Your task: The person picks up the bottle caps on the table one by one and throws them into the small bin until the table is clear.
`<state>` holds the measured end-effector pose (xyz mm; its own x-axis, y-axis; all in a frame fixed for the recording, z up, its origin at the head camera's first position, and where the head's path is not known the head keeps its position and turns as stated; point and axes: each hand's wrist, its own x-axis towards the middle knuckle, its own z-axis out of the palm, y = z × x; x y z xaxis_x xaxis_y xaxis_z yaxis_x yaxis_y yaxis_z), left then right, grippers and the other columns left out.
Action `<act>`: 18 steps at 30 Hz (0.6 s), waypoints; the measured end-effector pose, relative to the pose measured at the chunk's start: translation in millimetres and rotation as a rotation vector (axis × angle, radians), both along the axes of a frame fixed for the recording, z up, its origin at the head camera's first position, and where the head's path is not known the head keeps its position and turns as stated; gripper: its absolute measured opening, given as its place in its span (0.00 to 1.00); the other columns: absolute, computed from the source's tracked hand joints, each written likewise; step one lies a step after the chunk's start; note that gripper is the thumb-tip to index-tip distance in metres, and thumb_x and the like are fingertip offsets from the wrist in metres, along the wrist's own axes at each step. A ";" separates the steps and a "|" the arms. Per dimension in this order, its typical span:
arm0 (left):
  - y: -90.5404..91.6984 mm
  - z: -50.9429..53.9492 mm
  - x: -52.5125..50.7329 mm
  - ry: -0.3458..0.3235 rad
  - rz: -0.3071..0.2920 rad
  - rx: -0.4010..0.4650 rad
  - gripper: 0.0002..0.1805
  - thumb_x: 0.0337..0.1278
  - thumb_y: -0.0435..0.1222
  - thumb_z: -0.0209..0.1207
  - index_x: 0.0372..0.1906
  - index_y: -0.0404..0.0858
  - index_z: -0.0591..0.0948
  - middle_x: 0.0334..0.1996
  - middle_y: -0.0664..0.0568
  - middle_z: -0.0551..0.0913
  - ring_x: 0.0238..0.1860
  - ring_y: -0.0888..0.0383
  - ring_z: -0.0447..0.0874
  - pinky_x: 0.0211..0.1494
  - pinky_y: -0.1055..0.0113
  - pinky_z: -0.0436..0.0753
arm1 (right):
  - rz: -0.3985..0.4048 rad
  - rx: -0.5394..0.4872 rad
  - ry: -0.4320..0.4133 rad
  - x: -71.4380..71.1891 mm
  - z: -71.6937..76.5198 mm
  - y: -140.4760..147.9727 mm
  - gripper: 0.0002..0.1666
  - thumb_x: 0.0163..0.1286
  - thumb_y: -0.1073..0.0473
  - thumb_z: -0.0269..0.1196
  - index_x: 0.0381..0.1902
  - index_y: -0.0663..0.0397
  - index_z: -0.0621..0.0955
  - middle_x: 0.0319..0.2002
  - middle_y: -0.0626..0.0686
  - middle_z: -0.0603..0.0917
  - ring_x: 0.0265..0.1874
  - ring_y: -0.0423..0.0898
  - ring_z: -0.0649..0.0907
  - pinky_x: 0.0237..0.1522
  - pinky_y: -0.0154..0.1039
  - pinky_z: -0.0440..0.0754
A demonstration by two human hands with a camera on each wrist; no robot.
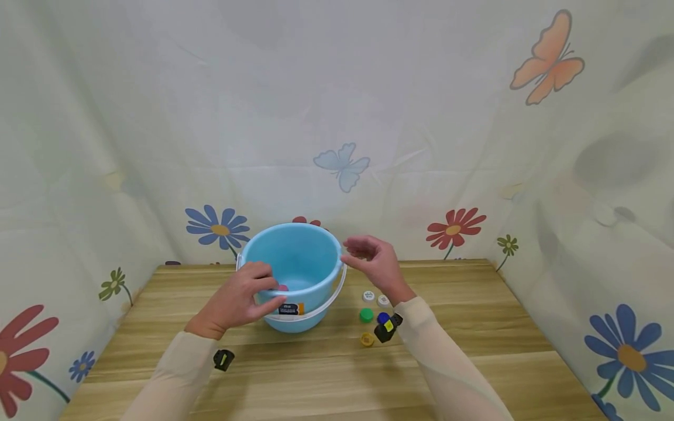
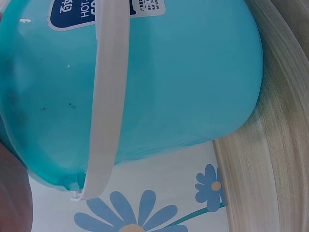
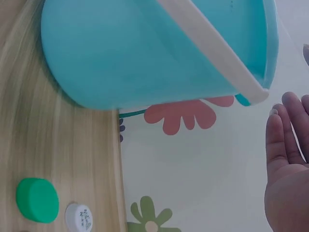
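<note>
A light blue bucket (image 1: pixel 310 299) stands on the wooden table, its white handle (image 2: pixel 108 96) hanging down across the front. My left hand (image 1: pixel 239 295) grips the bucket's near left rim, fingers over the inside and thumb outside. By its fingertips shows a small pink thing (image 1: pixel 282 287); whether the fingers touch it I cannot tell. Just off the right rim is my right hand (image 1: pixel 375 263), held up with relaxed fingers and nothing in it. The right wrist view shows that hand (image 3: pixel 289 164) beside the handle's end.
Right of the bucket lie several bottle caps: two white caps (image 1: pixel 368 296), a green cap (image 1: pixel 366 315), a blue cap (image 1: pixel 382 317) partly behind the right wrist's camera, and a yellow cap (image 1: pixel 367 339). A flowered cloth (image 1: pixel 421 175) hangs behind the table (image 1: pixel 316 374).
</note>
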<state>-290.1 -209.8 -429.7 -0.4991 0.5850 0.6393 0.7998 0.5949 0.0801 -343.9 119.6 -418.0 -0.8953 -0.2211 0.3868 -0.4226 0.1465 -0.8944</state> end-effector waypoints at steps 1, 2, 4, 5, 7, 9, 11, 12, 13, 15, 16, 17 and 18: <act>0.0 0.0 0.1 -0.001 0.000 0.000 0.09 0.49 0.46 0.74 0.30 0.53 0.84 0.31 0.62 0.73 0.40 0.63 0.71 0.44 0.57 0.80 | -0.004 0.008 -0.001 0.8 -0.5 1.1 0.26 0.63 0.60 0.74 0.58 0.58 0.82 0.57 0.61 0.85 0.56 0.57 0.85 0.57 0.40 0.84; 0.1 0.0 0.2 -0.001 0.001 0.000 0.09 0.49 0.46 0.74 0.30 0.53 0.84 0.31 0.62 0.73 0.40 0.63 0.71 0.44 0.57 0.80 | -0.008 0.016 -0.002 2.2 -0.5 2.2 0.26 0.64 0.60 0.74 0.59 0.60 0.82 0.57 0.62 0.85 0.56 0.57 0.84 0.58 0.41 0.84; 0.1 0.0 0.3 -0.003 0.002 0.000 0.09 0.50 0.47 0.74 0.30 0.53 0.84 0.31 0.62 0.73 0.40 0.63 0.72 0.44 0.56 0.80 | -0.008 0.020 -0.006 7.1 2.2 3.6 0.26 0.64 0.61 0.73 0.59 0.62 0.81 0.58 0.63 0.85 0.56 0.58 0.84 0.59 0.44 0.83; 0.2 0.1 0.5 -0.004 0.002 0.001 0.08 0.50 0.47 0.74 0.30 0.53 0.84 0.31 0.62 0.74 0.40 0.63 0.72 0.45 0.56 0.80 | -0.007 0.024 -0.007 10.3 4.3 4.2 0.26 0.65 0.62 0.73 0.59 0.64 0.81 0.58 0.64 0.84 0.57 0.60 0.84 0.60 0.47 0.83; 0.2 0.2 0.8 -0.005 0.004 0.000 0.08 0.51 0.47 0.73 0.30 0.53 0.84 0.31 0.62 0.74 0.40 0.63 0.72 0.45 0.56 0.80 | -0.003 0.026 -0.007 17.9 9.2 5.6 0.26 0.65 0.62 0.72 0.59 0.67 0.80 0.58 0.66 0.84 0.57 0.61 0.84 0.62 0.52 0.82; 0.3 0.4 1.5 -0.008 0.008 -0.003 0.08 0.51 0.47 0.73 0.30 0.53 0.84 0.31 0.62 0.74 0.40 0.63 0.72 0.45 0.56 0.81 | 0.001 0.022 -0.009 24.2 12.5 7.1 0.27 0.65 0.63 0.73 0.58 0.68 0.80 0.57 0.67 0.84 0.57 0.63 0.83 0.62 0.56 0.80; 0.6 0.7 2.4 -0.011 0.012 -0.003 0.09 0.50 0.47 0.74 0.30 0.53 0.84 0.31 0.62 0.74 0.40 0.62 0.72 0.45 0.55 0.81 | 0.002 0.023 -0.007 23.8 8.0 10.1 0.26 0.64 0.61 0.73 0.58 0.66 0.80 0.57 0.65 0.84 0.57 0.61 0.84 0.62 0.56 0.80; 0.7 0.8 2.7 -0.014 0.015 -0.004 0.09 0.50 0.47 0.74 0.30 0.53 0.84 0.31 0.62 0.74 0.40 0.62 0.72 0.45 0.55 0.81 | 0.003 0.020 -0.007 21.4 3.3 12.0 0.26 0.64 0.60 0.74 0.58 0.63 0.81 0.57 0.63 0.85 0.57 0.60 0.84 0.62 0.54 0.80; 0.8 0.9 3.0 -0.015 0.017 -0.005 0.09 0.50 0.47 0.74 0.31 0.53 0.84 0.31 0.62 0.74 0.41 0.62 0.72 0.45 0.55 0.81 | 0.002 0.018 -0.006 18.5 -2.1 13.9 0.26 0.63 0.59 0.74 0.57 0.60 0.82 0.56 0.62 0.85 0.57 0.59 0.84 0.62 0.53 0.81; 1.0 0.9 3.2 -0.017 0.018 -0.005 0.09 0.49 0.47 0.74 0.31 0.53 0.84 0.31 0.62 0.74 0.40 0.62 0.72 0.45 0.56 0.81 | 0.005 0.015 -0.005 12.1 -13.4 17.5 0.26 0.62 0.57 0.75 0.57 0.56 0.83 0.56 0.59 0.86 0.57 0.58 0.84 0.62 0.51 0.81; 1.1 1.0 3.2 -0.018 0.018 -0.004 0.09 0.49 0.46 0.74 0.31 0.52 0.84 0.31 0.62 0.73 0.40 0.62 0.72 0.45 0.56 0.81 | 0.005 0.013 -0.003 9.4 -18.9 19.1 0.26 0.62 0.55 0.76 0.56 0.54 0.83 0.56 0.57 0.86 0.57 0.57 0.84 0.62 0.50 0.82; 1.0 1.0 3.2 -0.018 0.018 -0.004 0.09 0.49 0.46 0.74 0.31 0.52 0.84 0.31 0.62 0.73 0.40 0.62 0.72 0.45 0.56 0.81 | 0.005 0.015 -0.003 7.0 -23.9 20.6 0.26 0.61 0.54 0.76 0.56 0.52 0.83 0.55 0.55 0.87 0.57 0.56 0.85 0.61 0.49 0.82; 1.0 1.0 3.2 -0.018 0.018 -0.003 0.09 0.49 0.47 0.74 0.30 0.52 0.84 0.31 0.62 0.73 0.40 0.62 0.72 0.45 0.56 0.81 | 0.004 0.016 -0.006 7.9 -25.4 21.0 0.26 0.61 0.54 0.76 0.56 0.52 0.83 0.55 0.55 0.86 0.57 0.57 0.84 0.61 0.49 0.82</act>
<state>-286.9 -208.8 -428.7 -0.5214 0.5777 0.6280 0.7872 0.6097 0.0927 -336.0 140.6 -443.4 -0.8968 -0.2308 0.3775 -0.4176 0.1593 -0.8946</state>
